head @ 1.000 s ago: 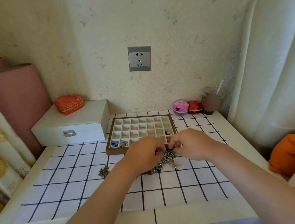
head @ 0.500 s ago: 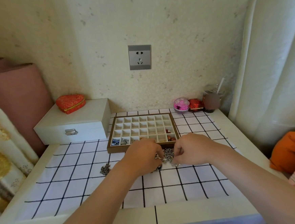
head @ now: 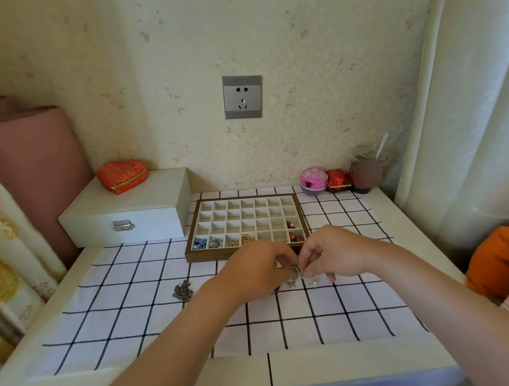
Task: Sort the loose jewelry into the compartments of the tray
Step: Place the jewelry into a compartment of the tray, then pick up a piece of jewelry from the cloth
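Note:
A brown-framed tray (head: 303,219) with several small white compartments sits at the back of the checked cloth; its front row holds blue, silver, gold and red pieces. Just in front of it my left hand (head: 253,269) and my right hand (head: 331,256) meet over a tangle of silver jewelry (head: 294,271), and both pinch it with curled fingers. More of that tangle is hidden under my left hand. A separate silver chain (head: 182,291) lies loose on the cloth to the left.
A white jewelry box (head: 133,211) with a red heart-shaped case (head: 122,175) on top stands at the back left. A pink round box (head: 313,180), a red box (head: 337,180) and a cup (head: 366,173) stand at the back right. An orange cushion (head: 502,258) lies off the right edge.
The view has tilted down slightly. Both hands have stayed together on the silver tangle, which now hangs as a smaller bunch between the fingertips.

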Action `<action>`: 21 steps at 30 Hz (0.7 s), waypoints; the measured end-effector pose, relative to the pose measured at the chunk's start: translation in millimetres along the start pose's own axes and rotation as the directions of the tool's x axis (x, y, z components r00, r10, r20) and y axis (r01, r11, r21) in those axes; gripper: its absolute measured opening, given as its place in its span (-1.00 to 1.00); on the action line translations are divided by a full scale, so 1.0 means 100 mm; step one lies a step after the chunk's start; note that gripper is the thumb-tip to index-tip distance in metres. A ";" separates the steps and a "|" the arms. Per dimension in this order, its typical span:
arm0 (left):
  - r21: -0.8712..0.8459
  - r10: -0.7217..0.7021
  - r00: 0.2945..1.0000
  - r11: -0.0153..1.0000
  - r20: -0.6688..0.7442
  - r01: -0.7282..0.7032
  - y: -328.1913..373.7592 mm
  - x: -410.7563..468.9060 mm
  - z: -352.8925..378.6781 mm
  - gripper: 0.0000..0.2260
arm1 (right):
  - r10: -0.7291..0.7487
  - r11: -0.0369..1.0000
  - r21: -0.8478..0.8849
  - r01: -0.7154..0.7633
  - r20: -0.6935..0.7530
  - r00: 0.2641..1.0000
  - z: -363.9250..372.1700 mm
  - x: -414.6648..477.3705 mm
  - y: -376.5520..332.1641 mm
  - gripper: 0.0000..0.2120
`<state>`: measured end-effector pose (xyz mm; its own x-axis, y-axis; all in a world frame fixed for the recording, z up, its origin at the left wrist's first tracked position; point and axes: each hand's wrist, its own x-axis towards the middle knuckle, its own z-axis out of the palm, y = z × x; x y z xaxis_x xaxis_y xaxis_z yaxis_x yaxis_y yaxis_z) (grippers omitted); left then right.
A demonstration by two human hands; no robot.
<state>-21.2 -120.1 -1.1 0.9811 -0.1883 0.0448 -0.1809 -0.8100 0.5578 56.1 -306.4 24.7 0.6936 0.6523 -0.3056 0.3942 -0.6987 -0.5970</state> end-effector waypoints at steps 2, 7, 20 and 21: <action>-0.111 -0.033 0.999 0.993 -0.009 0.032 0.00 0.01 0.00 -0.77 | -0.015 0.996 0.082 0.017 -0.034 0.999 -0.01 -0.01 -0.01 -0.88; -0.456 -0.119 0.993 0.884 -0.001 0.106 0.07 0.03 -0.05 -0.74 | -0.011 0.932 0.359 0.054 -0.119 0.993 -0.04 0.00 -0.06 -0.85; -0.663 -0.276 0.945 0.743 -0.175 0.094 -0.03 0.17 -0.42 -0.88 | 0.069 0.745 0.634 0.207 -0.382 0.922 -0.08 0.24 -0.35 -0.80; -0.679 -0.292 0.938 0.729 -0.185 0.093 -0.03 0.18 -0.44 -0.88 | 0.073 0.740 0.638 0.214 -0.392 0.917 -0.09 0.27 -0.37 -0.81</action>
<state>0.4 -96.5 34.6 0.9862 0.1626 0.0328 0.0057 -0.2306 0.9730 65.4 -265.3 45.2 0.9012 0.4322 -0.0331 0.0553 -0.1904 -0.9801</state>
